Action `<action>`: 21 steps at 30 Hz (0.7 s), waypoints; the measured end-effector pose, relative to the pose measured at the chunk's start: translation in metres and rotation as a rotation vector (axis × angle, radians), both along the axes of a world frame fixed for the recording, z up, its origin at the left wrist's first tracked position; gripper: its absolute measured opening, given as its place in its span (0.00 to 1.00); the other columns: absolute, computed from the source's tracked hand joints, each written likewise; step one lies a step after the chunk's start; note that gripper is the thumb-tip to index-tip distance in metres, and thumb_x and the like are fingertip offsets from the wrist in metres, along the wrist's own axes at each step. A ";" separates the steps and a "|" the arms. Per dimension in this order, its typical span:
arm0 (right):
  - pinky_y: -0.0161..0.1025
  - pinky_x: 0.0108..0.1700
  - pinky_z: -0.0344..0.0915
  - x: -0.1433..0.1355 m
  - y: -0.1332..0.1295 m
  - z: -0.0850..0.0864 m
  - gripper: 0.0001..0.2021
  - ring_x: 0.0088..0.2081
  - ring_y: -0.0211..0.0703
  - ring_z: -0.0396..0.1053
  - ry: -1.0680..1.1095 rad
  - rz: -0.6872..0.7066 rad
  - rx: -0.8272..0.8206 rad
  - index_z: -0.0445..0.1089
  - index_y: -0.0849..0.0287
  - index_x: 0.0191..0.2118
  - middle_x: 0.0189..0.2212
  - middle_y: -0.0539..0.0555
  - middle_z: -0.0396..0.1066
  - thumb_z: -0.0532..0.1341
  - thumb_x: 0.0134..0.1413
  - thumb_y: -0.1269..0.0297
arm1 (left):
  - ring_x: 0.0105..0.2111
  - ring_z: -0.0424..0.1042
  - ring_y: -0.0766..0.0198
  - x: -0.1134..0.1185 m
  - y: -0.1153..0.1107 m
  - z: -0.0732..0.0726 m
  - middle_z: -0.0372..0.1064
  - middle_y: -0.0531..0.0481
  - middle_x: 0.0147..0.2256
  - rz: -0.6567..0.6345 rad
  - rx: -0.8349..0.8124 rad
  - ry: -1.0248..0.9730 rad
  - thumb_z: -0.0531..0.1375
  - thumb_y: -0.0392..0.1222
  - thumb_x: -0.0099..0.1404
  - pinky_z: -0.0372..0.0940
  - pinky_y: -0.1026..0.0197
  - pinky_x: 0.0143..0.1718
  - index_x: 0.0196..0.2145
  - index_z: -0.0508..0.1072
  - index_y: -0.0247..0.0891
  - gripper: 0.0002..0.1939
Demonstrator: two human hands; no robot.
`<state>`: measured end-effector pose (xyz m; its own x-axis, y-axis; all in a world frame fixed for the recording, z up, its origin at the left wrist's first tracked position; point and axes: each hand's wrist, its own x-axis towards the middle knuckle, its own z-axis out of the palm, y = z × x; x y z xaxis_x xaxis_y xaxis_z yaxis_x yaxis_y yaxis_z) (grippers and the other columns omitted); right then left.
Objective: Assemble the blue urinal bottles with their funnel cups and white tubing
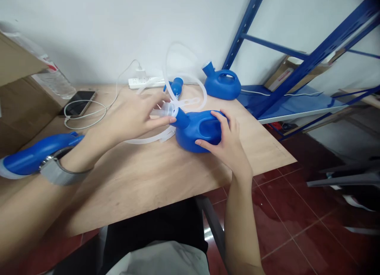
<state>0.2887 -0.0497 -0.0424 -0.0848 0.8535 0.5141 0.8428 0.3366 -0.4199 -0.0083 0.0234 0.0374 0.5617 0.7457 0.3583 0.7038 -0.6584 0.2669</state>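
— Fingers [162,122] of the left hand [138,114]: how are they set?

— Closed about a translucent cap [168,108], which is held at the mouth of the blue jug [188,136]. Whether the cap is fully seated cannot be told.

— And the right hand [230,144]?

— The jug is gripped at its handle, with the thumb on the near side and the other fingers laid over the top. The jug is stood on the tabletop [133,195], towards its right part.

— Is anything found close by?

— A clear tube [204,94] is looped just behind the jug's neck, and part of it is run out below the left hand. A small blue fitting [178,84] is partly crossed by it. Farther back, a second blue jug [222,86] is placed near the blue shelf [285,104].

— What is seen on the left?

— A long blue bottle [38,154] is partly hidden by the left forearm. Beyond it, a phone [79,102] is crossed by a white cable [102,118], which is led to a power strip [144,83]. The corner is taken up by a cardboard box [23,108] and clear bottled water [59,83].
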 end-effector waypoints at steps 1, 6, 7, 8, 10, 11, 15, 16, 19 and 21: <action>0.67 0.74 0.54 0.001 0.001 0.000 0.44 0.73 0.67 0.55 0.003 0.008 0.006 0.59 0.46 0.71 0.71 0.63 0.56 0.68 0.56 0.32 | 0.48 0.81 0.47 0.000 0.001 -0.002 0.81 0.42 0.51 -0.004 0.000 0.022 0.56 0.72 0.71 0.72 0.49 0.51 0.59 0.75 0.42 0.35; 0.66 0.73 0.56 0.003 0.004 -0.001 0.44 0.71 0.68 0.58 0.039 0.025 0.038 0.62 0.46 0.69 0.68 0.62 0.60 0.71 0.53 0.32 | 0.53 0.79 0.45 -0.002 0.000 0.001 0.80 0.42 0.56 -0.026 -0.011 0.186 0.49 0.67 0.75 0.69 0.51 0.54 0.68 0.70 0.43 0.35; 0.66 0.73 0.56 0.003 0.005 -0.001 0.44 0.70 0.68 0.59 0.045 0.026 0.045 0.63 0.46 0.68 0.68 0.62 0.60 0.71 0.52 0.32 | 0.55 0.78 0.45 -0.002 0.000 0.002 0.79 0.41 0.56 -0.036 0.006 0.221 0.47 0.66 0.76 0.69 0.50 0.55 0.69 0.68 0.43 0.36; 0.67 0.73 0.56 0.003 0.005 -0.001 0.44 0.70 0.68 0.59 0.050 0.028 0.052 0.63 0.46 0.68 0.67 0.62 0.61 0.72 0.51 0.32 | 0.57 0.76 0.44 -0.001 -0.001 0.003 0.78 0.40 0.57 -0.045 0.027 0.253 0.46 0.65 0.77 0.68 0.50 0.56 0.71 0.67 0.42 0.36; 0.67 0.72 0.57 0.003 0.006 -0.002 0.43 0.69 0.68 0.60 0.057 0.034 0.064 0.64 0.46 0.67 0.67 0.62 0.61 0.72 0.51 0.32 | 0.59 0.74 0.42 0.002 -0.001 0.005 0.77 0.38 0.58 -0.056 0.069 0.307 0.44 0.65 0.78 0.67 0.49 0.57 0.73 0.63 0.39 0.38; 0.67 0.72 0.57 0.003 0.007 -0.002 0.43 0.69 0.68 0.60 0.060 0.037 0.070 0.64 0.46 0.67 0.67 0.62 0.61 0.72 0.51 0.32 | 0.60 0.73 0.42 0.004 -0.002 0.006 0.76 0.36 0.58 -0.053 0.088 0.329 0.44 0.64 0.78 0.67 0.48 0.58 0.74 0.61 0.37 0.39; 0.67 0.71 0.57 0.004 0.008 -0.002 0.42 0.69 0.67 0.61 0.073 0.046 0.078 0.65 0.45 0.66 0.66 0.61 0.63 0.72 0.50 0.31 | 0.60 0.72 0.40 0.009 -0.003 0.005 0.72 0.34 0.61 -0.033 0.125 0.387 0.42 0.65 0.79 0.66 0.45 0.59 0.76 0.55 0.35 0.41; 0.66 0.71 0.57 0.004 0.008 -0.002 0.43 0.68 0.67 0.61 0.074 0.047 0.073 0.65 0.45 0.65 0.65 0.60 0.63 0.72 0.49 0.31 | 0.61 0.72 0.39 0.010 -0.003 0.004 0.71 0.33 0.62 -0.034 0.126 0.395 0.43 0.67 0.78 0.66 0.45 0.60 0.77 0.52 0.34 0.43; 0.66 0.71 0.57 0.004 0.009 -0.001 0.43 0.69 0.67 0.61 0.063 0.046 0.052 0.65 0.45 0.65 0.65 0.60 0.63 0.72 0.48 0.30 | 0.60 0.73 0.35 0.016 -0.003 0.001 0.66 0.30 0.67 -0.014 0.119 0.431 0.52 0.74 0.72 0.67 0.45 0.59 0.79 0.43 0.33 0.54; 0.67 0.71 0.56 0.003 0.009 0.000 0.44 0.69 0.68 0.61 0.059 0.042 0.040 0.65 0.44 0.65 0.65 0.60 0.63 0.72 0.48 0.29 | 0.59 0.74 0.33 0.021 -0.003 0.001 0.65 0.29 0.67 0.017 0.113 0.479 0.59 0.74 0.68 0.68 0.45 0.56 0.78 0.46 0.35 0.56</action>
<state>0.2920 -0.0411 -0.0426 -0.0890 0.8284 0.5531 0.8019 0.3889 -0.4535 0.0127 0.0204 0.0386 0.6712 0.7275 0.1420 0.7408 -0.6520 -0.1616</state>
